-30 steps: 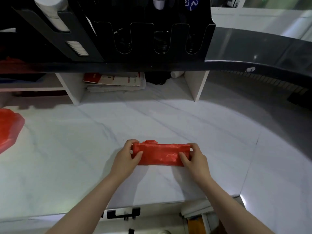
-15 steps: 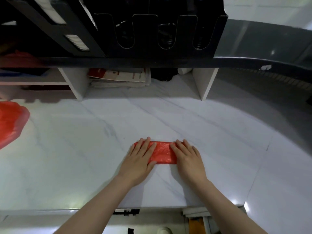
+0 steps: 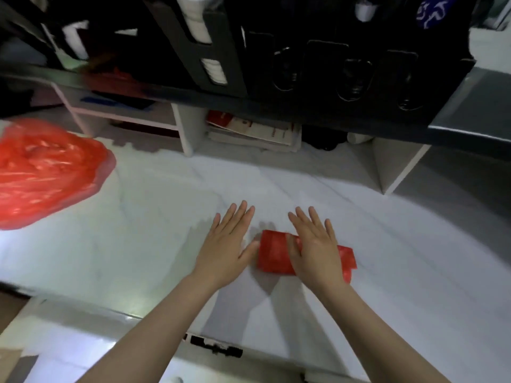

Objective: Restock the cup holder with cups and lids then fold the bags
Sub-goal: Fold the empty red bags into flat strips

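A folded red plastic bag (image 3: 273, 252) lies flat on the white marble counter (image 3: 138, 244), near the front edge. My right hand (image 3: 315, 244) is above its middle with straight, spread fingers and hides part of it. My left hand (image 3: 226, 244) is flat and open just left of the bag, the thumb close to the bag's left edge. A loose, crumpled red bag (image 3: 41, 172) sits at the far left of the counter. The black cup holder (image 3: 304, 51) stands on the dark shelf above, with white cup stacks (image 3: 196, 20) in its left slots.
Under the dark shelf (image 3: 470, 131) are white dividers (image 3: 188, 131) and a stack of red-and-white papers (image 3: 254, 131). A white upright panel (image 3: 392, 167) stands at the right. The counter's front edge runs below my forearms, with a black handle (image 3: 213, 346) beneath it.
Both hands went from gripping the bag's ends, to pressing it flat, to open with spread fingers. The left hand has slid off to the left. The view has swung left, showing more of the crumpled bag.
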